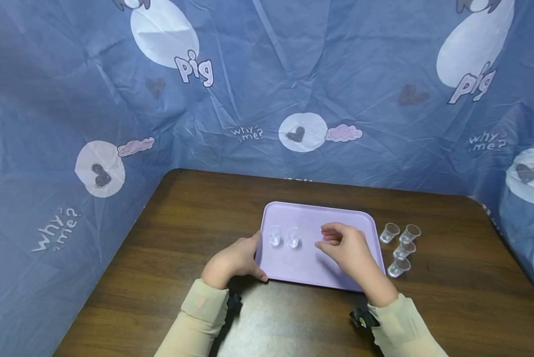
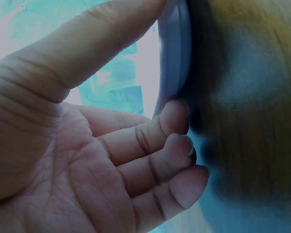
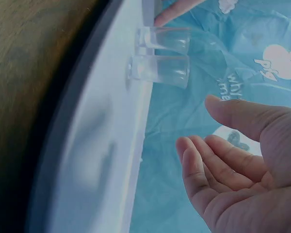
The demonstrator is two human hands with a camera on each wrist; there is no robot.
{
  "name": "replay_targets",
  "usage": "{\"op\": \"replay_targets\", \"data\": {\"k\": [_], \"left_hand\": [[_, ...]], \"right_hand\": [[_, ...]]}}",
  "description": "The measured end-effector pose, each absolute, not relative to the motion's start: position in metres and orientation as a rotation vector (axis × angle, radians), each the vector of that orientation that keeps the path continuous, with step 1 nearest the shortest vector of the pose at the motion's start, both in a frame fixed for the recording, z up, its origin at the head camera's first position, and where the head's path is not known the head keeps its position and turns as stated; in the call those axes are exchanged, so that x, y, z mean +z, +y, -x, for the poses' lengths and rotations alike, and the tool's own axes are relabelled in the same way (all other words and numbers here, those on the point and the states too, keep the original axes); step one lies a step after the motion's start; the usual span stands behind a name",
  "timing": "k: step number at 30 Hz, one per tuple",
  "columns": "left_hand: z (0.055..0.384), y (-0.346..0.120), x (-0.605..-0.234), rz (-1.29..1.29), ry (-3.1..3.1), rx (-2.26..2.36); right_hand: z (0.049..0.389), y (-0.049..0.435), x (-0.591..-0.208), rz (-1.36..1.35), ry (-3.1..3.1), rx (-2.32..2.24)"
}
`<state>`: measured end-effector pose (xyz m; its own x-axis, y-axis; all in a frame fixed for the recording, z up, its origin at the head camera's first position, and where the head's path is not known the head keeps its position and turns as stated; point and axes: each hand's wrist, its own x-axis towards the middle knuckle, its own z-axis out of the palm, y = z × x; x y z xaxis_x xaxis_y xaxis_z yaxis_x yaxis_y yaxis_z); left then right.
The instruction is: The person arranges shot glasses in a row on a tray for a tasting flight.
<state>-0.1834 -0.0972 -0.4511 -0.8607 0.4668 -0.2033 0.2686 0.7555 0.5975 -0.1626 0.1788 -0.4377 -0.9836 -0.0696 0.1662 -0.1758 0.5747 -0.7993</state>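
Note:
Two small clear shot glasses stand upright side by side on the left half of a lilac tray (image 1: pixel 311 271): one on the left (image 1: pixel 275 237) and one on the right (image 1: pixel 294 239). My left hand (image 1: pixel 234 260) rests against the tray's left end, thumb at the near corner and fingers along the side. In the left wrist view, the fingertips (image 2: pixel 177 116) lie right at the tray's rim. Over the tray's right half hovers my right hand (image 1: pixel 347 245), thumb and fingers apart with nothing between them. The right wrist view shows the right shot glass (image 3: pixel 161 70) beyond its fingertips.
Several more clear shot glasses (image 1: pixel 399 267) stand in a loose cluster on the brown wooden table (image 1: pixel 454 297), just right of the tray. A blue printed cloth (image 1: pixel 231 99) hangs behind the table and along its sides.

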Motion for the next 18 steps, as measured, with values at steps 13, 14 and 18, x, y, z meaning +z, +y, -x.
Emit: {"op": "replay_targets", "data": {"k": [13,14,18], "left_hand": [[0.184,-0.097,-0.454,-0.580,2.619,0.816],[0.184,-0.097,-0.454,-0.578,2.619,0.814],[0.183,-0.097,-0.453,-0.572,2.617,0.820]], "right_hand": [[0.145,0.212,-0.425,-0.126,-2.643,1.278],[0.144,0.214,-0.425,-0.120,-2.640,1.270],[0.139,0.223,-0.424,-0.122,-2.600,1.256]]}}
